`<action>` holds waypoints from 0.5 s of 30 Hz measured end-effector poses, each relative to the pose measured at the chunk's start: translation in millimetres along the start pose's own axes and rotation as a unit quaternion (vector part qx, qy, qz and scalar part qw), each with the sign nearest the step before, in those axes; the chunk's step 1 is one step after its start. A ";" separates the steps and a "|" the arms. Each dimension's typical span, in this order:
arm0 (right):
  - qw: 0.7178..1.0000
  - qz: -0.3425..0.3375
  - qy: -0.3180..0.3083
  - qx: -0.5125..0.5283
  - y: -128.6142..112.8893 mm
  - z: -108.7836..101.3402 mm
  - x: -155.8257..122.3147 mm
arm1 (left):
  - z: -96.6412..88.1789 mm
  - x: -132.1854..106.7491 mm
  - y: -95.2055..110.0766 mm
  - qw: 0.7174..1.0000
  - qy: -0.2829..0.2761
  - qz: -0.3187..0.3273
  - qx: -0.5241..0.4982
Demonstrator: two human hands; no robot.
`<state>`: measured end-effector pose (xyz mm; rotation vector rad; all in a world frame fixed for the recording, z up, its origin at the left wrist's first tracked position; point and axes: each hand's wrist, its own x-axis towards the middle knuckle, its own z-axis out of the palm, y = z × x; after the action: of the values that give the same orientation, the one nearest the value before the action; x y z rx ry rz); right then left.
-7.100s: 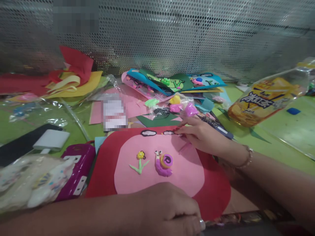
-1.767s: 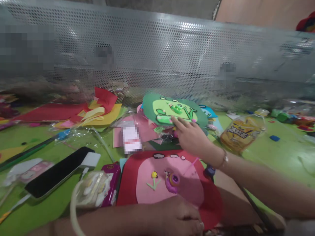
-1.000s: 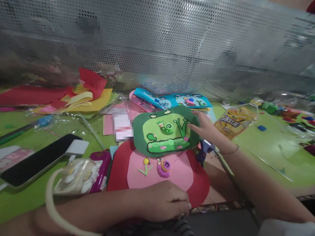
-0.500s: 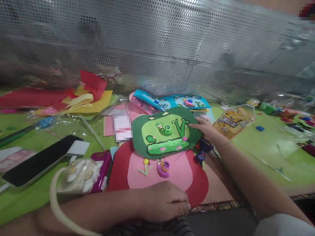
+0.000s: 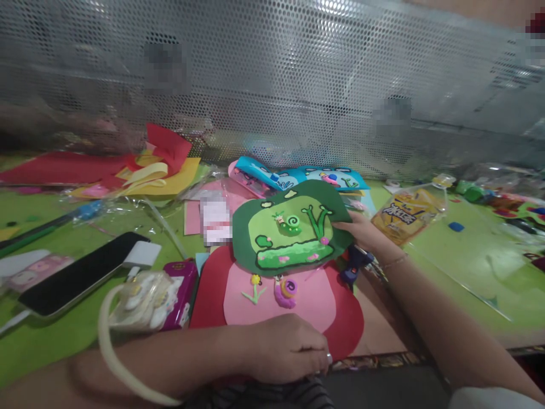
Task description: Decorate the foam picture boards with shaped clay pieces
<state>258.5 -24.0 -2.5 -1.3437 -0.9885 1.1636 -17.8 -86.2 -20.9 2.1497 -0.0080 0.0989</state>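
A green paper card (image 5: 251,250) with a clay snail, plants and pink dots on it lies tilted over a red and pink paper card (image 5: 349,324). My right hand (image 5: 360,230) grips the green card's right edge, fingertips on its upper face and the other fingers hidden. My left hand (image 5: 289,346) rests at the table's front edge, over the lower part of the red card, its fingers curled. Whatever those fingers hold, if anything, is hidden. On the pink area sit a purple clay snail (image 5: 286,292) and a yellow clay flower (image 5: 255,280).
Blue picture cards (image 5: 293,176) lie behind. To the left are a phone (image 5: 85,278), a tissue pack (image 5: 145,301) and coloured paper (image 5: 63,167). A dark blue tool (image 5: 355,264) and a drink bottle (image 5: 409,207) are on the right. A perforated metal panel (image 5: 272,85) stands at the back.
The whole view has shifted slightly. My right fingertips are a little lower on the green card's right edge, still gripping it. My left hand has stayed in place.
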 end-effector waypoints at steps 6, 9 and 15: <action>0.994 -0.022 0.053 0.091 -8.2 -4.8 3.9 | 0.7 -0.1 -0.9 1.000 -0.001 0.003 0.002; 0.985 -0.047 0.095 0.139 -12.8 -9.5 7.7 | 0.8 -0.4 -1.1 1.000 -0.001 -0.005 0.000; 0.965 -0.070 0.168 0.187 -33.3 -19.0 11.0 | 0.5 -0.1 2.5 0.999 -0.005 -0.035 -0.009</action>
<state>280.8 -13.4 28.8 -1.0990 -0.5727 0.9193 -18.0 -88.0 -19.1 2.1300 0.0611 0.0463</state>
